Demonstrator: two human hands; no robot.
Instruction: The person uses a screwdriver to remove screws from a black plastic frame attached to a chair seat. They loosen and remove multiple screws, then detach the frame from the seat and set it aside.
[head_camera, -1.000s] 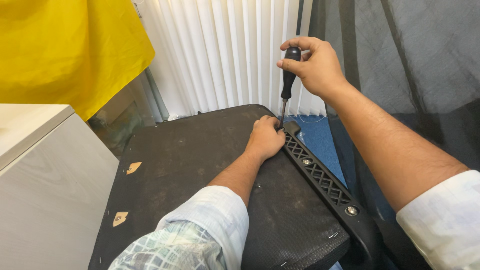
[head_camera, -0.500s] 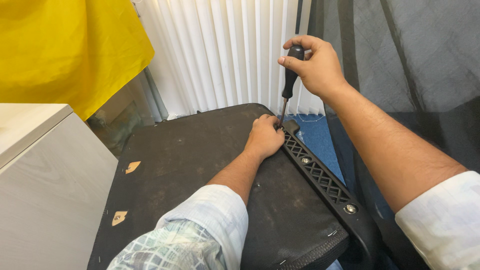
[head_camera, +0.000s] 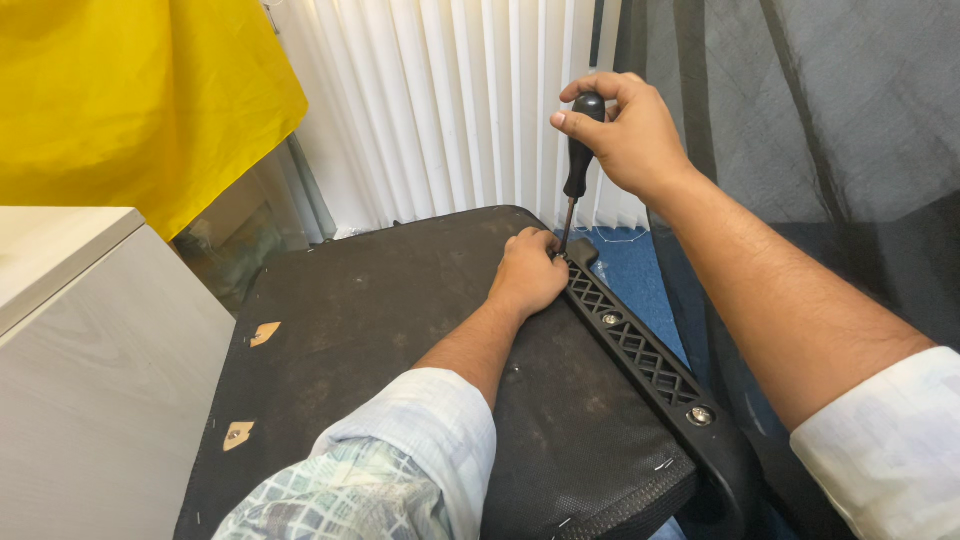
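Right hand still gripping screwdriver upright, barely moved; left hand steadies bracket.

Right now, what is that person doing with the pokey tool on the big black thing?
A person's right hand grips a black-handled screwdriver, held nearly upright, its tip set at the far end of a long black plastic lattice bracket. Their left hand rests beside that tip, on a flat black fabric-covered panel. Two silver screws already sit in the bracket nearer the camera.
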